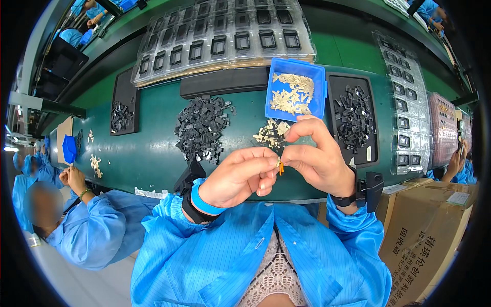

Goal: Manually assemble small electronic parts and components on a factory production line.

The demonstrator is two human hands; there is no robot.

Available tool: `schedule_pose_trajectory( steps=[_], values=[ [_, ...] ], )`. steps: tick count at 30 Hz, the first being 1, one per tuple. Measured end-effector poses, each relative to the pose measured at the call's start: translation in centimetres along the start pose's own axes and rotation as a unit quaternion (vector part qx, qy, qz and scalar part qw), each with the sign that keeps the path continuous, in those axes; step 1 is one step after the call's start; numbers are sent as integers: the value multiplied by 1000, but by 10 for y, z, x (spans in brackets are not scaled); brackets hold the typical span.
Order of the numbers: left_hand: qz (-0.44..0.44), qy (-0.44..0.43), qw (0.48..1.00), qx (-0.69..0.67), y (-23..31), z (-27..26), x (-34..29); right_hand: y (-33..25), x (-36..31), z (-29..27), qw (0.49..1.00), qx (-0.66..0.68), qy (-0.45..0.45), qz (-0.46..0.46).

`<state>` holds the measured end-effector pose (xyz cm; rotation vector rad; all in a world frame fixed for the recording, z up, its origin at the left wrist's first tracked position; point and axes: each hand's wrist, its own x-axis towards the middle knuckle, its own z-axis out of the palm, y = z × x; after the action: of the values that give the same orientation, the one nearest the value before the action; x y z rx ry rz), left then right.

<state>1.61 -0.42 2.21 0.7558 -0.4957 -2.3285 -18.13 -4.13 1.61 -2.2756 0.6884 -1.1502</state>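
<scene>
My left hand point(243, 173) and my right hand point(318, 156) meet over the near edge of the table, thumbs and fingertips pinched together. Between them is a small orange-and-cream part point(281, 167), mostly hidden by the fingertips. Just beyond lies a loose heap of small cream pieces point(271, 134) on the table. A blue bin point(324, 94) behind it contains many more pale pieces. To the left is a large pile of small black parts point(200, 130). A black tray point(376, 130) with similar black parts sits to the right of the bin.
Clear plastic trays of black frames point(219, 45) are stacked at the back. More trays point(404, 123) stand at the right, near a cardboard box point(424, 245). Another black tray point(125, 100) lies at the left. A co-worker in blue point(102, 225) sits at my left.
</scene>
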Motion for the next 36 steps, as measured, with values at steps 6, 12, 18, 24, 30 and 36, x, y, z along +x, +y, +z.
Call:
schedule_pose_trajectory(
  steps=[6,12,18,24,30,36],
  values=[
    [179,84,954,225,-8,4,-2,-1,-7,3,999,29,16,6],
    [361,84,833,411,-14,6,1,-4,-15,11,994,82,61,30],
    [391,101,789,464,-13,7,0,-6,-16,17,989,115,85,43],
    [385,87,791,468,-12,5,2,-5,-16,16,988,126,80,46],
    [371,71,817,436,-14,3,8,-7,-18,13,983,110,120,81],
    [393,168,821,378,-9,-7,41,1,-23,11,935,122,218,253]
  ],
)
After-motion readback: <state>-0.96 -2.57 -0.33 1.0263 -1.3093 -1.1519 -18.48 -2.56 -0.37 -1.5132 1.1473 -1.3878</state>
